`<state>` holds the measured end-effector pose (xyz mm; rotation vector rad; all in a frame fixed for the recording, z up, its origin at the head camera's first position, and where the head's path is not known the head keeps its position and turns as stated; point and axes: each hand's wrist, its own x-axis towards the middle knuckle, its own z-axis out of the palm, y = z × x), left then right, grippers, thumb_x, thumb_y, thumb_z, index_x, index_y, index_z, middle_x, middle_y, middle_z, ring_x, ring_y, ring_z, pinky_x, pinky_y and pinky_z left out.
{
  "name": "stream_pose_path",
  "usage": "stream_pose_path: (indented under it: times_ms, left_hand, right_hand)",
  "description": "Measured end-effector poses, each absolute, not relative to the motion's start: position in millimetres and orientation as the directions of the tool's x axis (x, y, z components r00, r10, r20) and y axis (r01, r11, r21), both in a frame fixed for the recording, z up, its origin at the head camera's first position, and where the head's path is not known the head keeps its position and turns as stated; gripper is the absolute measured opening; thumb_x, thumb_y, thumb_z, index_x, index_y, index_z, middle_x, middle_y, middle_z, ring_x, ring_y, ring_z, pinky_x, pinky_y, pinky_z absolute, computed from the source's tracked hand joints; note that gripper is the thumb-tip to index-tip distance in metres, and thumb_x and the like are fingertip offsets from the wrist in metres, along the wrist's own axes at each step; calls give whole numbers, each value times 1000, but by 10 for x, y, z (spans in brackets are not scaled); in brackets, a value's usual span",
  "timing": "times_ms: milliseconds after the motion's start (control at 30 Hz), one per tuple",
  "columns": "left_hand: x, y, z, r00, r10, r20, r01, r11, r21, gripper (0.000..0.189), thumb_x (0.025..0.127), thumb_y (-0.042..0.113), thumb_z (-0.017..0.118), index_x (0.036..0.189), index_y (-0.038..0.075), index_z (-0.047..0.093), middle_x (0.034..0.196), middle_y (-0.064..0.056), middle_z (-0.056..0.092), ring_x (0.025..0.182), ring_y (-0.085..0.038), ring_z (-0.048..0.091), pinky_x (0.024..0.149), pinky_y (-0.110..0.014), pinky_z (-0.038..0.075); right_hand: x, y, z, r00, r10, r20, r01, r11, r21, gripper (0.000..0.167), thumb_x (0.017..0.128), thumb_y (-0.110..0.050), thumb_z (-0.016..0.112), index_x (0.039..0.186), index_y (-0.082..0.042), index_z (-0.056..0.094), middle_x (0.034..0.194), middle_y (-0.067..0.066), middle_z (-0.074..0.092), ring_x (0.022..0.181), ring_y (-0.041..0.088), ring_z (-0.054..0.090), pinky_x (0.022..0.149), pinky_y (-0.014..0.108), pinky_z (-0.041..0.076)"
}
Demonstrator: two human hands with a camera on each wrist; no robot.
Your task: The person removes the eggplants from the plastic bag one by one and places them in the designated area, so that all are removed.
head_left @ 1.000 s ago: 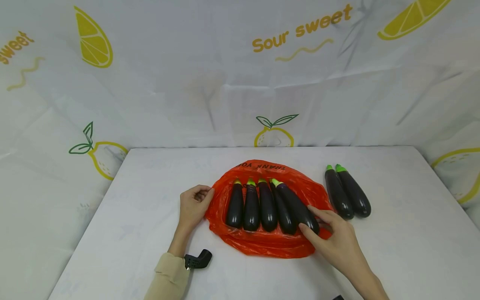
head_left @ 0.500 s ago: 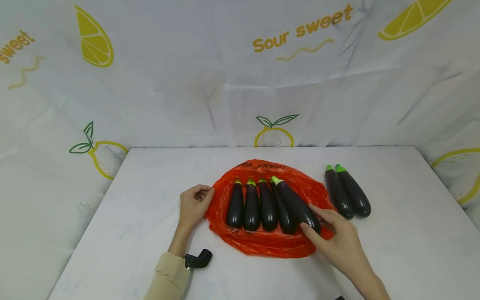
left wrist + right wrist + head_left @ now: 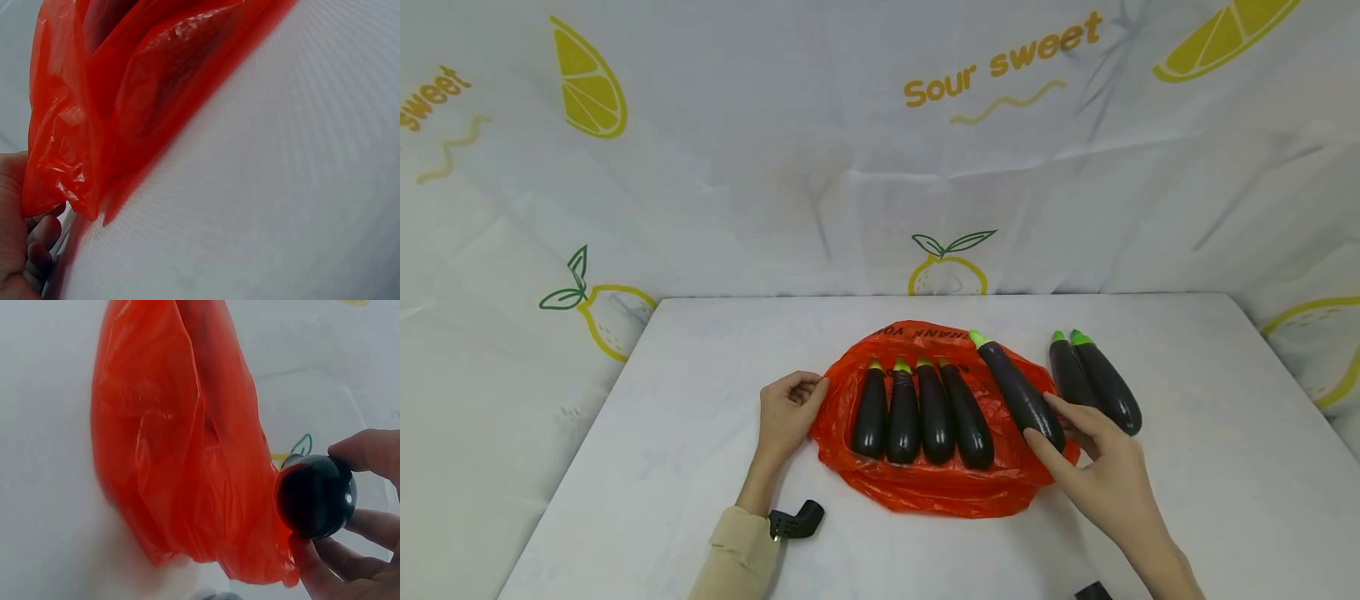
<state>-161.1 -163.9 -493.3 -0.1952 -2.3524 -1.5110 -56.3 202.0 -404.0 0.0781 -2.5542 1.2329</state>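
Note:
A red plastic bag [image 3: 917, 492] lies spread open on the white table, with several dark eggplants [image 3: 936, 417] in a row in its mouth, green stems pointing away. My left hand [image 3: 785, 417] pinches the bag's left edge; its fingers [image 3: 44, 234] are curled beside the red film in the left wrist view. My right hand [image 3: 1101, 467] grips another eggplant [image 3: 1017, 385] by its thick end, thumb on the near side. That eggplant slants over the bag's right part, apart from the row. The right wrist view shows its rounded end [image 3: 315, 497] between thumb and fingers.
Two more eggplants [image 3: 1108, 379] lie side by side to the right of the bag, partly behind my right hand. A lemon-print cloth [image 3: 760, 167] rises behind the table's back edge. A black wrist device [image 3: 797, 519] sits at my left sleeve.
My right hand has moved right and slightly up with its eggplant, drawing it away from the row, so the last eggplant there now shows fully. The left hand has stayed put.

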Motion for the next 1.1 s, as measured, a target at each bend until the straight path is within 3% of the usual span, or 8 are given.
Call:
stream_pose_path:
  times_ms: [67,233,633,967,1033,1100]
  left_hand:
    - [-1609,-1640,-4929,-932,-61,356,298,428,853,9,92,14,75,88,6,77,73,-9,68,65,-10,55,61,-17,47]
    - [-1602,-1639,-4919,-934,-60,352,295,429,854,9,92,14,75,89,5,77,73,-8,68,65,-9,55,60,-17,47]
    - [-1598,-1652,-4941,-933,-66,354,294,425,856,9,92,14,75,88,7,77,72,-8,68,65,-8,55,60,-16,46]
    - [-1601,-1640,-4944,-932,-72,356,297,415,860,9,93,14,75,87,7,77,72,-8,68,64,-9,54,60,-16,45]
    - [-1601,-1635,-4939,-932,-73,356,297,414,860,8,92,14,75,87,7,77,72,-8,68,65,-9,54,60,-16,46]
    - [-1603,-1632,-4937,-932,-71,356,297,416,860,9,92,14,76,88,7,77,72,-8,68,65,-10,54,60,-16,46]
  right_hand:
    - [-574,2059,-4038,-945,92,313,-190,627,-755,50,81,-5,84,128,3,67,113,21,70,87,-16,56,78,-3,45]
    - [-612,2166,-4029,-931,122,344,-190,642,-743,50,81,-2,83,128,5,67,107,21,69,85,-16,53,78,-4,43]
    - [-702,2427,-4024,-918,196,345,-133,665,-735,49,84,-3,81,129,7,65,114,30,68,85,-21,48,78,-7,39]
    - [-753,2579,-4034,-914,248,321,-73,678,-732,48,87,-11,79,131,3,66,121,29,68,89,-23,47,78,-8,36]
    - [-758,2605,-4046,-912,263,314,-57,677,-733,48,87,-12,80,131,2,66,118,21,71,88,-23,47,78,-7,36]
    - [-764,2632,-4061,-908,282,309,-42,673,-739,48,87,-13,80,131,0,67,114,-1,71,88,-22,48,78,-7,36]
